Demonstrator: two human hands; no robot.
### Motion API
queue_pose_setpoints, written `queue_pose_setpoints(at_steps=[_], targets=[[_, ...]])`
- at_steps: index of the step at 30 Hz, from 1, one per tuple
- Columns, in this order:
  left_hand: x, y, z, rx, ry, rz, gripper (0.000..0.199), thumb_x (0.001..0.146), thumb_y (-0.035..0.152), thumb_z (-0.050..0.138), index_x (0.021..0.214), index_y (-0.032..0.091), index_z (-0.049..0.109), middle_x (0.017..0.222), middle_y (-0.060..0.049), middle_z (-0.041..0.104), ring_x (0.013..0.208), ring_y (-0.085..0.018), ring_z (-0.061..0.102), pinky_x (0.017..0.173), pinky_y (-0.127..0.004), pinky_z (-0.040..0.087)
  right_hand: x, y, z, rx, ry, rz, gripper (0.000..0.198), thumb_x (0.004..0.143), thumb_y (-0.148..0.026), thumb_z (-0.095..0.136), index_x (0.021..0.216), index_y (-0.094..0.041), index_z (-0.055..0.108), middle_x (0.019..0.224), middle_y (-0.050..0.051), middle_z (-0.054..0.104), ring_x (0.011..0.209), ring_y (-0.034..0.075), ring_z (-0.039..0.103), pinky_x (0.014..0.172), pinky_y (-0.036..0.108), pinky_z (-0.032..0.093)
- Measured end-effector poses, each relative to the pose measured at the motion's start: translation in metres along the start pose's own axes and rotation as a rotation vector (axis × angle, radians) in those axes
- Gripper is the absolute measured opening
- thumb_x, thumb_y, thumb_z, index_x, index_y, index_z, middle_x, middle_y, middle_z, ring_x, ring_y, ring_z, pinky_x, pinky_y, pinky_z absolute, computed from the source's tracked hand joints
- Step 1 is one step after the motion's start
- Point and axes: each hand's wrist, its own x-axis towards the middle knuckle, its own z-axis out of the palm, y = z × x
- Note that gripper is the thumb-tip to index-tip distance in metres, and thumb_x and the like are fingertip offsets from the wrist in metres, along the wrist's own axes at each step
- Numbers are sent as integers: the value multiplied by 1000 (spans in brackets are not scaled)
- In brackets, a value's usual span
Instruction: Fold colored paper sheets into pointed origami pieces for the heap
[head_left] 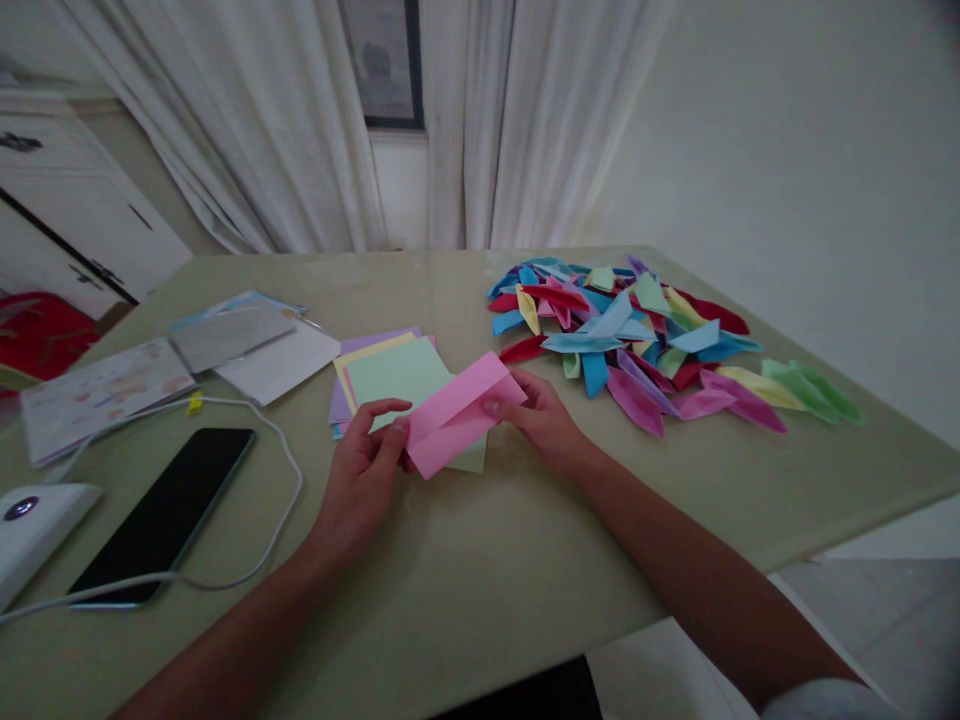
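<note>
A folded pink sheet of paper [459, 416] is held above the table between both hands. Its edges are folded in toward a middle line, making a long rectangle. My left hand [369, 448] pinches its left end, with the index finger stretched out along the top. At the other end, my right hand [541, 415] grips the paper, thumb on the upper face. Beneath it lies a stack of square colored paper [394, 368], light green on top, with yellow, pink and purple edges showing.
To the right spreads a heap of folded colored paper pieces [611, 325]. At left lie a black phone [169, 510], a white cable [289, 450], a white device [45, 530] and several cards and sleeves [109, 392]. The table's [825, 490] edge runs along the right.
</note>
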Motion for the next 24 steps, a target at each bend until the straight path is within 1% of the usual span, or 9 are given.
queue_pose_setpoints(at_steps=[2, 4, 7, 10, 13, 15, 17, 20, 24], targets=[[-1, 2, 1, 36, -21, 41, 38, 95, 53, 65, 116, 22, 65, 70, 2, 68, 61, -16, 62, 58, -24, 47, 1, 0, 0, -11, 34, -6, 35, 76, -36, 89, 104, -20, 77, 91, 2, 75, 80, 18, 67, 74, 29, 53], [-1, 2, 1, 57, -66, 78, 37, 93, 51, 70, 113, 20, 68, 81, -1, 71, 65, -15, 64, 60, -25, 50, 2, 0, -1, -24, 71, -12, 32, 77, -38, 89, 100, -19, 78, 90, 2, 75, 79, 18, 66, 73, 29, 52], [-2, -1, 1, 73, -124, 92, 48, 84, 45, 81, 123, 20, 68, 95, -3, 72, 71, -15, 65, 63, -26, 52, 2, 2, -3, -50, 114, -15, 29, 77, -41, 89, 92, -18, 77, 84, 2, 73, 74, 16, 62, 68, 28, 49], [-1, -2, 0, 107, -116, 94, 49, 85, 43, 81, 126, 20, 68, 88, -2, 71, 72, -17, 66, 64, -27, 52, 3, 4, -5, -44, 124, -8, 29, 79, -43, 88, 87, -18, 75, 78, 1, 69, 70, 15, 59, 65, 27, 46], [-1, 0, 0, 114, -53, 104, 33, 93, 47, 69, 110, 19, 74, 80, -1, 70, 68, -17, 64, 62, -27, 50, 4, 6, -5, -11, 130, -14, 31, 82, -48, 84, 84, -19, 75, 75, 0, 65, 67, 14, 56, 63, 26, 43], [0, 2, -1, 123, -5, 105, 31, 95, 49, 66, 97, 19, 74, 73, 0, 67, 65, -16, 61, 61, -26, 48, 5, 7, -6, -3, 151, -22, 32, 83, -50, 81, 82, -19, 75, 72, -1, 62, 64, 13, 53, 61, 26, 40], [0, 3, -1, 125, 39, 94, 32, 95, 50, 66, 92, 19, 73, 72, 1, 67, 66, -15, 60, 61, -25, 47, 7, 7, -7, -12, 173, -32, 30, 84, -49, 79, 82, -20, 74, 72, -1, 61, 64, 14, 52, 60, 26, 39], [0, 2, -1, 79, 106, 81, 31, 94, 50, 68, 96, 19, 72, 81, 0, 71, 72, -16, 64, 64, -24, 49, 8, 6, -9, -72, 167, -71, 25, 81, -43, 80, 92, -21, 73, 83, 0, 65, 72, 15, 57, 65, 27, 44], [3, 1, -2, -26, 164, 85, 33, 91, 47, 72, 111, 22, 64, 85, 0, 75, 72, -17, 69, 65, -25, 53, 3, 2, -9, -348, 121, -261, 43, 79, -34, 81, 118, -25, 64, 113, 6, 66, 88, 19, 61, 73, 30, 50]])
